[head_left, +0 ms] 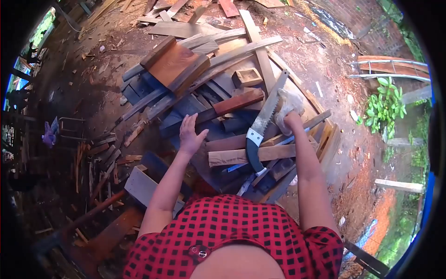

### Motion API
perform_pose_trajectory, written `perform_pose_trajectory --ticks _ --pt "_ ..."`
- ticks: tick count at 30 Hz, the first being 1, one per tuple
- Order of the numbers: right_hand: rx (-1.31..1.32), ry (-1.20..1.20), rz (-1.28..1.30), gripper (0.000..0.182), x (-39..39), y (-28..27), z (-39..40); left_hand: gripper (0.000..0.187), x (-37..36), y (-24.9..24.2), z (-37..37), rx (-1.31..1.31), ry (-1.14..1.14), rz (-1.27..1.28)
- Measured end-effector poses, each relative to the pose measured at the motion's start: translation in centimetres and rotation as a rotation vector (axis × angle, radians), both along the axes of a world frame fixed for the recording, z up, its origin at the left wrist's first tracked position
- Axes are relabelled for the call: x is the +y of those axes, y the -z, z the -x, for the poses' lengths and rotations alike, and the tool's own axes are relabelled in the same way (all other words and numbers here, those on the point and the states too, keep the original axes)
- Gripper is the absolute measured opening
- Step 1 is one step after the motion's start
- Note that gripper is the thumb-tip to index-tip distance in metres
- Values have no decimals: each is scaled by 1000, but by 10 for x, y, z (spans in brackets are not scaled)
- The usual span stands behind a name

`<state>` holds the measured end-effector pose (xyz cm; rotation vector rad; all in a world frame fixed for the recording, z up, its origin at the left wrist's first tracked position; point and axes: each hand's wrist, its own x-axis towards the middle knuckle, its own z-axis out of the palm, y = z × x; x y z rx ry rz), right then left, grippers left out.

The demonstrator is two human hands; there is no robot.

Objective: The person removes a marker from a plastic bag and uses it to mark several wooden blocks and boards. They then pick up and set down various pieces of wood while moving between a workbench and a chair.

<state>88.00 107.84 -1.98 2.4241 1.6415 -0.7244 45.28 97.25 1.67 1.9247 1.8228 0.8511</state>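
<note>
The left hand [190, 135] lies flat, its grip spread, on a dark grey weathered plank [211, 132] in the heap of scrap timber. The right hand [289, 110], grip pressed together around a crumpled white cloth [290, 100], rests beside the toothed steel blade of a curved black-handled pruning saw [260, 128], which lies across pale brown boards [251, 155].
</note>
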Motion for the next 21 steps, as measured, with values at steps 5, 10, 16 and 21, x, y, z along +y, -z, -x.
perform_pose_trajectory --ticks 5,10,16,21 --pt "-72 149 -123 34 -13 -22 20 64 17 -3 -22 -12 57 -13" --pt "80 184 -39 37 -16 -44 9 64 39 7 -33 28 104 -17" --pt "333 252 -90 21 -59 -110 -31 60 57 15 -37 -35 163 -2" --pt "1213 511 -435 23 -94 -146 -36 55 63 21 -41 91 160 53"
